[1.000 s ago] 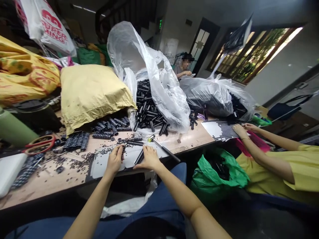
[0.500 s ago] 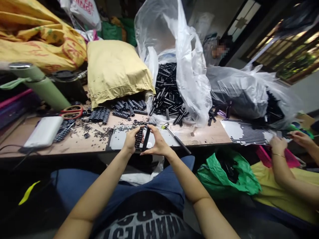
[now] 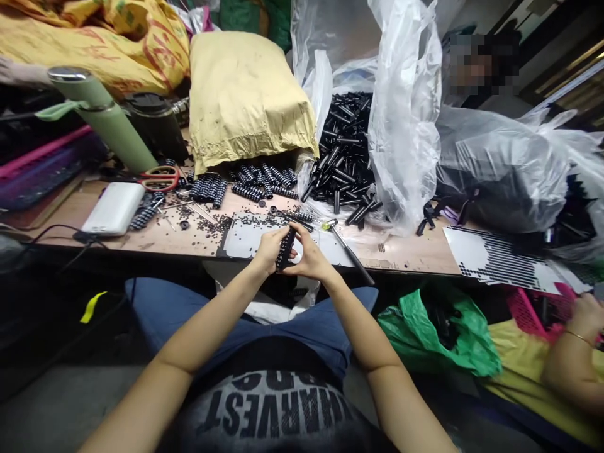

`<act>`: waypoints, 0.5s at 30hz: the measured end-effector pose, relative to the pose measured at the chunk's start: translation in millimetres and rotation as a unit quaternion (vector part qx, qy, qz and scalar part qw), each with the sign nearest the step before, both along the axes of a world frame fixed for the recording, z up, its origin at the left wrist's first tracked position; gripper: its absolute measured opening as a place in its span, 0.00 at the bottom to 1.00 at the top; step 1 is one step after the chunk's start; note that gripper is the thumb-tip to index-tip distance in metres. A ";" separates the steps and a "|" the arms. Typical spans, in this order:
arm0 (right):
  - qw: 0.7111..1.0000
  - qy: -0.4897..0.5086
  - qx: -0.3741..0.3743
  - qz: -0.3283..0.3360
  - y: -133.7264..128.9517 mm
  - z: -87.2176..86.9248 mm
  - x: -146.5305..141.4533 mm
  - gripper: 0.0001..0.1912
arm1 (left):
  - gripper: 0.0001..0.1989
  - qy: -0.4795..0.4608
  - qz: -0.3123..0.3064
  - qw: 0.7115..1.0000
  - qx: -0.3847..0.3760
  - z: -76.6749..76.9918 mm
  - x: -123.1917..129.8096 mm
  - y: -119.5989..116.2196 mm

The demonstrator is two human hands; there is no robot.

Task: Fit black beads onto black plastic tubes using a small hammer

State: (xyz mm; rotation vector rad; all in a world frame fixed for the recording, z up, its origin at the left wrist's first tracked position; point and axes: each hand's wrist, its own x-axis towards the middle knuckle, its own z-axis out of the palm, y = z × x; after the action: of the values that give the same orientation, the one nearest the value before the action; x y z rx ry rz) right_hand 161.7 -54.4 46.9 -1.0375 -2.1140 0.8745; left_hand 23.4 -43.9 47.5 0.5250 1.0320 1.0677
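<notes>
Black, with rows of pale marks, a short tube-like piece [image 3: 285, 248] sits upright between the person's two hands, just over the near edge of the table [image 3: 401, 253]. The left hand [image 3: 268, 250] is closed about its left side, while the right hand [image 3: 309, 257] meets it from the right, fingers at the upper end and thumb near the lower; the two hands are close together, clamped on the piece. Behind them a pale sheet [image 3: 245, 234] lies flat, with small black bits [image 3: 201, 220] scattered to its left. To the right rests a hammer-like tool [image 3: 350, 251], its yellowish head by the sheet and its dark handle slanting past the table's edge. Farther back, spotted black tubes [image 3: 259, 178] lie bunched before a yellow sack [image 3: 250, 100], and plain black tubes [image 3: 346, 148] spill from a clear plastic bag [image 3: 406, 126]. Red-handled scissors [image 3: 160, 178] lie near a white box [image 3: 113, 209] at the left. Far right, a co-worker's hand [image 3: 587, 314] is near a pink basket [image 3: 528, 308].
</notes>
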 end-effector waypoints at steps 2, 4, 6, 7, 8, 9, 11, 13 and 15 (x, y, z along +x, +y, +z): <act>1.000 -0.003 0.002 -0.016 -0.6 -1.2 -1.3 0.57 | 0.17 0.008 -0.015 1.000 0.001 -3.1 0.3 1.9; 0.999 -0.012 0.006 -0.037 -0.4 -4.8 -3.3 0.56 | 0.17 0.024 -0.038 0.999 0.006 -8.2 0.3 4.0; 0.997 -0.026 0.011 -0.066 0.9 -12.1 -6.3 0.56 | 0.17 0.073 -0.053 0.995 0.045 -15.5 0.7 5.0; 0.996 -0.034 0.015 -0.083 1.9 -17.2 -8.2 0.56 | 0.17 0.122 -0.053 0.987 0.089 -20.1 1.3 4.8; 0.994 -0.041 0.019 -0.103 2.9 -22.8 -9.9 0.56 | 0.17 0.190 -0.049 0.969 0.147 -25.1 2.1 4.1; 0.991 -0.049 0.022 -0.120 3.7 -28.5 -11.1 0.55 | 0.19 0.270 -0.047 0.938 0.211 -30.3 3.0 3.2; 0.988 -0.070 0.025 -0.139 3.9 -38.1 -9.1 0.51 | 0.24 0.429 -0.065 0.843 0.318 -41.0 4.5 1.8; 0.984 -0.107 0.025 -0.137 1.7 -42.9 3.0 0.47 | 0.25 0.534 -0.122 0.750 0.372 -50.1 3.7 2.2; 0.965 -0.174 0.028 -0.192 -1.9 -42.5 27.4 0.42 | 0.23 0.588 -0.187 0.678 0.400 -56.4 -0.7 4.8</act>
State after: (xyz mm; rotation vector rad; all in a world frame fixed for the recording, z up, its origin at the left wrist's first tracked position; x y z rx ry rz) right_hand 189.1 -56.3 4.4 -1.5977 -2.0857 0.4656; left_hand 22.7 -39.1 -8.9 2.2682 1.3792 0.6728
